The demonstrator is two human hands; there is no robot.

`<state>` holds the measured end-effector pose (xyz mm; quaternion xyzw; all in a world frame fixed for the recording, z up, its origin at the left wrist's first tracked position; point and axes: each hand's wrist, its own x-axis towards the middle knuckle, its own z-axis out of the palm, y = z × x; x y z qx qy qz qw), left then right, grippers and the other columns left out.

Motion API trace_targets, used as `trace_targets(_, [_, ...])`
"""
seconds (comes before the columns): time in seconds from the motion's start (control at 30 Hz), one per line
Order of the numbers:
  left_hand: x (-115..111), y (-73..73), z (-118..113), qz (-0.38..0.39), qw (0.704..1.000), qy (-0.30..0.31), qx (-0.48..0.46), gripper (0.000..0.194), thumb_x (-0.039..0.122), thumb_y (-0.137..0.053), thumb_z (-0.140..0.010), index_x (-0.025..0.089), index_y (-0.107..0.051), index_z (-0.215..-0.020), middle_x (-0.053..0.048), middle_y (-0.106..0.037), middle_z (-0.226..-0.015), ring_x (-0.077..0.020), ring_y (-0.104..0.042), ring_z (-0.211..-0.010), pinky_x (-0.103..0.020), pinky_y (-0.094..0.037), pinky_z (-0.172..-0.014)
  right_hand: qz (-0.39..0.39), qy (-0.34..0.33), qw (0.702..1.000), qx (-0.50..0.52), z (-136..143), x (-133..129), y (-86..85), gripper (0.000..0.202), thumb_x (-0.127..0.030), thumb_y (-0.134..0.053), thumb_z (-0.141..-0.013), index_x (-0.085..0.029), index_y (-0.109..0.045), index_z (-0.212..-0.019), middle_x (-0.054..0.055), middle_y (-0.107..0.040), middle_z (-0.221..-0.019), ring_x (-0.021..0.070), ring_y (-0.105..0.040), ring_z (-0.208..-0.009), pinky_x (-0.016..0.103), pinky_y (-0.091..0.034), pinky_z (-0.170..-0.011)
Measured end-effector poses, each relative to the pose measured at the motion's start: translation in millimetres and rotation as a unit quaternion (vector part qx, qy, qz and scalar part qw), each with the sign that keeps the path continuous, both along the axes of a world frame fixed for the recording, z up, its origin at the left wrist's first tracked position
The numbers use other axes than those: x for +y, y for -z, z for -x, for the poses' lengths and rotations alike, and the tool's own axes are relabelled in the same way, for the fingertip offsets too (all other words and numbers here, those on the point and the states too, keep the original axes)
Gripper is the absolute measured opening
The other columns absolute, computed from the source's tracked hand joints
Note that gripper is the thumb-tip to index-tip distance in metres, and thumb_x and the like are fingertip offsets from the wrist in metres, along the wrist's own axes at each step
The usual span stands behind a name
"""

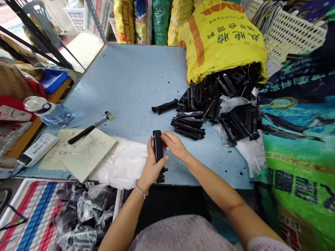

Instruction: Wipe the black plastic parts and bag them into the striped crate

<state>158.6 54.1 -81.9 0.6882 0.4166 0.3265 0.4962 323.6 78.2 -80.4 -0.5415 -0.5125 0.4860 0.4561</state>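
Observation:
Upright between my hands at the table's front edge is a long black plastic part [158,147]. My left hand [152,165] is wrapped round its lower left side, thumb across the front. On the right, my right hand [173,143] pinches the part's upper edge with its fingertips; whether a smaller piece sits there is hidden. A pile of similar black parts [208,99] lies to the right, spilling from a yellow woven sack [224,33]. One loose black part [164,107] lies apart at the pile's left.
The blue table [135,78] carries a hammer [87,132] on a paper pad [91,150], white plastic bags [124,161], a white tube [41,147] and a water bottle [52,112]. A striped basket [28,227] with plastic-wrapped pieces stands at lower left. A printed sack [309,150] stands right.

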Motion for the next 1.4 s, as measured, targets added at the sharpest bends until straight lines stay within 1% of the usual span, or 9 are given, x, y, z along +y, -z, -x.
trace_targets(0.23, [-14.0, 9.1, 10.6, 0.094, 0.995, 0.034, -0.012, 0.09, 0.033, -0.057, -0.091, 0.028, -0.003, -0.162, -0.014, -0.034, -0.161, -0.0267, -0.055, -0.129, -0.046, -0.044, -0.111, -0.054, 0.046, 0.986, -0.152, -0.9, -20.9, 1.7, 0.039, -0.059, -0.045, -0.098, -0.024, -0.051, -0.082, 0.0, -0.058, -0.077, 0.0157, -0.054, -0.07, 0.029, -0.044, -0.067])
trace_targets(0.4, [-7.8, 14.6, 6.4, 0.066, 0.998, -0.016, -0.002, 0.09, 0.032, -0.06, -0.088, 0.024, -0.009, -0.162, -0.014, -0.037, -0.159, -0.0282, -0.05, -0.133, -0.044, -0.039, -0.114, 0.081, -0.027, 0.996, -0.01, -3.8, -25.7, 3.1, 0.053, -0.065, -0.024, -0.101, -0.024, -0.043, -0.073, -0.004, -0.041, -0.056, 0.0129, -0.038, -0.048, 0.027, -0.032, -0.048])
trace_targets(0.6, [2.2, 19.3, 2.1, 0.122, 0.989, -0.062, -0.053, 0.08, 0.039, -0.06, -0.09, 0.023, -0.021, -0.158, -0.007, -0.063, -0.117, -0.0214, -0.061, -0.103, -0.039, -0.049, -0.098, -0.126, -0.096, 0.941, -0.3, 7.7, -78.0, 11.3, 0.04, -0.051, -0.039, -0.103, -0.021, -0.053, -0.081, 0.006, -0.061, -0.079, 0.0186, -0.054, -0.071, 0.032, -0.042, -0.066])
trace_targets(0.77, [-8.3, 34.1, -8.5, 0.107, 0.992, -0.065, -0.018, 0.04, 0.042, -0.052, -0.095, 0.02, -0.055, -0.128, -0.007, -0.064, -0.112, -0.0226, -0.06, -0.102, -0.04, -0.048, -0.097, -0.091, -0.103, 0.943, -0.303, -4.3, -81.5, 11.4, 0.035, -0.047, -0.034, -0.106, -0.023, -0.053, -0.089, 0.002, -0.064, -0.077, 0.0157, -0.057, -0.065, 0.028, -0.042, -0.062])
trace_targets(0.87, [-14.9, 42.2, -14.2, 0.138, 0.987, -0.076, -0.003, 0.033, 0.048, -0.048, -0.098, 0.019, -0.059, -0.107, -0.005, -0.064, -0.099, -0.022, -0.061, -0.094, -0.039, -0.05, -0.091, -0.11, -0.116, 0.912, -0.378, -8.6, -82.8, 10.4, 0.037, -0.052, -0.042, -0.102, -0.022, -0.054, -0.084, 0.004, -0.064, -0.075, 0.0183, -0.056, -0.064, 0.03, -0.038, -0.059])
trace_targets(1.0, [-15.9, 42.8, -21.3, 0.159, 0.983, -0.09, -0.011, 0.035, 0.049, -0.043, -0.1, 0.021, -0.058, -0.114, -0.006, -0.065, -0.103, -0.0228, -0.064, -0.098, -0.038, -0.052, -0.091, -0.131, -0.062, 0.891, -0.431, -8.1, -83.4, 17.2, 0.044, -0.047, -0.037, -0.104, -0.022, -0.053, -0.071, 0.004, -0.059, -0.062, 0.018, -0.051, -0.056, 0.031, -0.033, -0.057])
trace_targets(1.1, [-13.6, 38.9, -23.3, 0.173, 0.982, -0.034, 0.062, 0.048, 0.053, -0.045, -0.099, 0.019, -0.052, -0.132, -0.009, -0.069, -0.097, -0.0266, -0.068, -0.089, -0.04, -0.054, -0.085, -0.083, -0.001, 0.883, -0.462, -25.6, -68.1, 16.5, 0.044, -0.048, -0.036, -0.106, -0.022, -0.057, -0.077, 0.003, -0.06, -0.066, 0.0177, -0.052, -0.06, 0.03, -0.035, -0.058])
trace_targets(1.27, [-21.4, 38.2, -25.2, 0.073, 0.966, 0.054, 0.242, 0.071, 0.056, -0.038, -0.1, 0.011, -0.033, -0.155, -0.015, -0.072, -0.088, -0.0316, -0.071, -0.079, -0.044, -0.055, -0.078, 0.011, 0.134, 0.78, -0.611, -72.4, -31.9, 10.9, 0.025, -0.027, -0.043, -0.102, -0.014, -0.062, -0.112, 0.021, -0.063, -0.111, 0.0348, -0.055, -0.104, 0.047, -0.043, -0.087])
trace_targets(1.4, [-24.2, 33.1, -20.0, -0.035, 0.93, 0.034, 0.365, 0.069, 0.059, -0.041, -0.098, 0.01, -0.047, -0.147, -0.013, -0.068, -0.074, -0.0324, -0.071, -0.079, -0.046, -0.055, -0.079, 0.067, 0.089, 0.822, -0.558, -86.5, -23.5, 15.8, 0.028, -0.027, -0.053, -0.097, -0.014, -0.059, -0.122, 0.02, -0.061, -0.117, 0.0354, -0.055, -0.111, 0.048, -0.044, -0.094])
